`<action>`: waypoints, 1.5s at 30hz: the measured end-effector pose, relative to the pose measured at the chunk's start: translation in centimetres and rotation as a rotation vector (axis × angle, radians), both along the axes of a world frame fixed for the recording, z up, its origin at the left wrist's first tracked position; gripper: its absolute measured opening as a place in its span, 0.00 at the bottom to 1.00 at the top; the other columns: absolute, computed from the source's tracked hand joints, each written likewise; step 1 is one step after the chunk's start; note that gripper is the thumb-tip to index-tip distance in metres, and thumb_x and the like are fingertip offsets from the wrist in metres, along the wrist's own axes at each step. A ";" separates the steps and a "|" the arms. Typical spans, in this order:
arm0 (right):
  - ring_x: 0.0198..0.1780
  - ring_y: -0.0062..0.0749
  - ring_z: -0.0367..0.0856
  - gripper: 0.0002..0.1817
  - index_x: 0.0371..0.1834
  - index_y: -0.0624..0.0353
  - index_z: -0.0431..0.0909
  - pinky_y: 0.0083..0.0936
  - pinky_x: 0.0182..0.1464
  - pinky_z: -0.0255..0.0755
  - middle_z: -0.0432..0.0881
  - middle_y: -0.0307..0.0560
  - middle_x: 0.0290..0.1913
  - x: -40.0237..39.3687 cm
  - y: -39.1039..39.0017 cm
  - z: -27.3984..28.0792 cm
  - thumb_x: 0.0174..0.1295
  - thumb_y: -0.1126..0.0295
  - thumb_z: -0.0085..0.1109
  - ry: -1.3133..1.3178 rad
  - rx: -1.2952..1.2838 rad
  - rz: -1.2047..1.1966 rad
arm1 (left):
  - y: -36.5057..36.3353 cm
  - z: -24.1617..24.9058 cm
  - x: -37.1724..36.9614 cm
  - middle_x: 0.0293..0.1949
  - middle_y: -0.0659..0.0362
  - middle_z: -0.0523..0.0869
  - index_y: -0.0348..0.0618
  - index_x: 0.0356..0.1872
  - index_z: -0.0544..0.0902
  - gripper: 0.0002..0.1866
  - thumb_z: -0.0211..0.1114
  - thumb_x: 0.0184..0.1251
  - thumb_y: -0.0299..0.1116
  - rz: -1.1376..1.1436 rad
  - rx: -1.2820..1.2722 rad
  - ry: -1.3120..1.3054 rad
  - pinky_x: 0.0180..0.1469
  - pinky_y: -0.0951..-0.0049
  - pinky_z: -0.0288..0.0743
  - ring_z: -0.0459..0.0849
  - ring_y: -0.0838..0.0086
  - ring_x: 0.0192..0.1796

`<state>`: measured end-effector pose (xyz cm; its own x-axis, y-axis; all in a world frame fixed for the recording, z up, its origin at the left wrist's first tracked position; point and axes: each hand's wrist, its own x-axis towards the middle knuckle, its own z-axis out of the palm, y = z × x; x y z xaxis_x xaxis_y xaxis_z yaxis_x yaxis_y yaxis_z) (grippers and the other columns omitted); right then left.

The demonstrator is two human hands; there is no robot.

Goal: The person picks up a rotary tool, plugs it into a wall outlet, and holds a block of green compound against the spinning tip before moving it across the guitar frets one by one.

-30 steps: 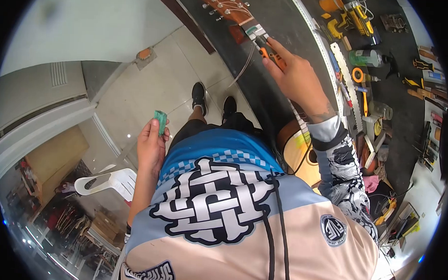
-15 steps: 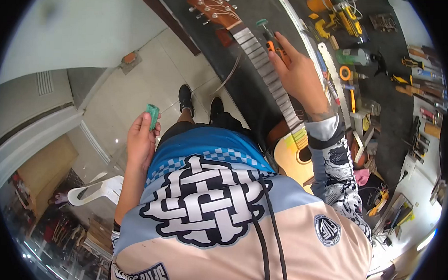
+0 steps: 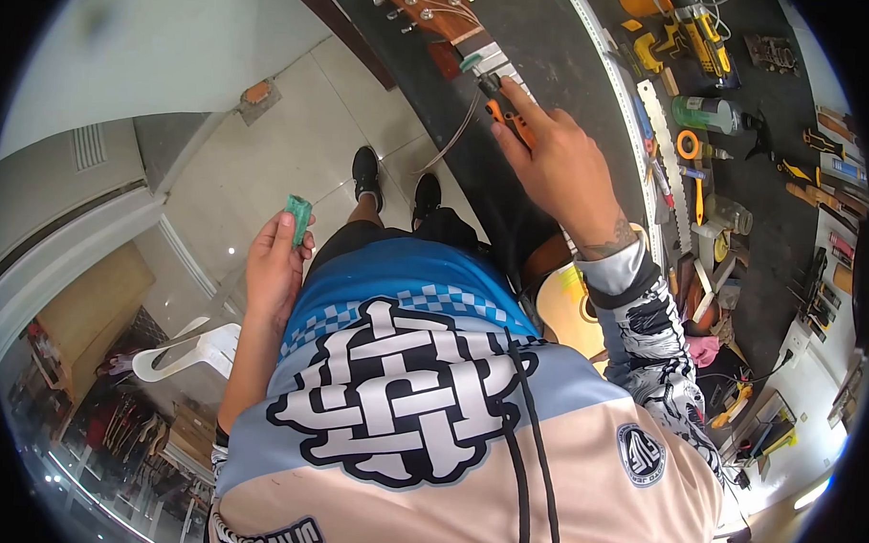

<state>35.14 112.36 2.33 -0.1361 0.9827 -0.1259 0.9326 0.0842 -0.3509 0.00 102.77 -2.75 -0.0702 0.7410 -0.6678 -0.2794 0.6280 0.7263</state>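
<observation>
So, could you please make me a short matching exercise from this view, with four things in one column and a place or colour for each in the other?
Things:
1. Rotary tool
2. Green block
3. Plastic chair
4. Acoustic guitar

Places and colours:
A. White
B. In the person's left hand
C. Brown headstock, pale body
D. In the person's right hand

Right pairs: 1-D, 2-B, 3-A, 4-C.
</observation>
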 end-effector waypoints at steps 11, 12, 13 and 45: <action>0.37 0.58 0.86 0.28 0.72 0.39 0.74 0.45 0.40 0.80 0.83 0.60 0.34 2.0 0.9 -0.5 0.69 0.51 0.60 0.039 0.031 -0.117 | -0.1 0.1 0.0 0.47 0.55 0.85 0.33 0.56 0.79 0.21 0.59 0.80 0.43 -0.009 -0.015 0.002 0.42 0.78 0.71 0.78 0.77 0.38; 0.38 0.58 0.86 0.28 0.72 0.39 0.74 0.45 0.41 0.80 0.83 0.60 0.35 2.1 1.0 -0.6 0.69 0.51 0.60 0.041 0.040 -0.130 | 0.0 0.2 0.0 0.47 0.55 0.85 0.33 0.55 0.79 0.20 0.58 0.81 0.44 -0.011 -0.017 0.011 0.41 0.78 0.71 0.78 0.77 0.38; 0.38 0.58 0.86 0.28 0.72 0.39 0.74 0.46 0.41 0.80 0.83 0.60 0.35 2.1 1.1 -0.6 0.69 0.51 0.60 0.048 0.047 -0.129 | 0.1 0.3 0.1 0.47 0.55 0.85 0.33 0.54 0.79 0.20 0.56 0.82 0.44 -0.012 -0.019 0.019 0.41 0.78 0.71 0.77 0.77 0.38; 0.30 0.53 0.85 0.28 0.72 0.40 0.74 0.42 0.33 0.80 0.80 0.54 0.31 -5.5 -3.9 4.7 0.68 0.55 0.63 0.307 -0.093 0.115 | 4.7 1.4 5.0 0.51 0.58 0.84 0.35 0.64 0.76 0.22 0.57 0.81 0.42 -0.198 0.139 -0.273 0.47 0.77 0.73 0.78 0.78 0.43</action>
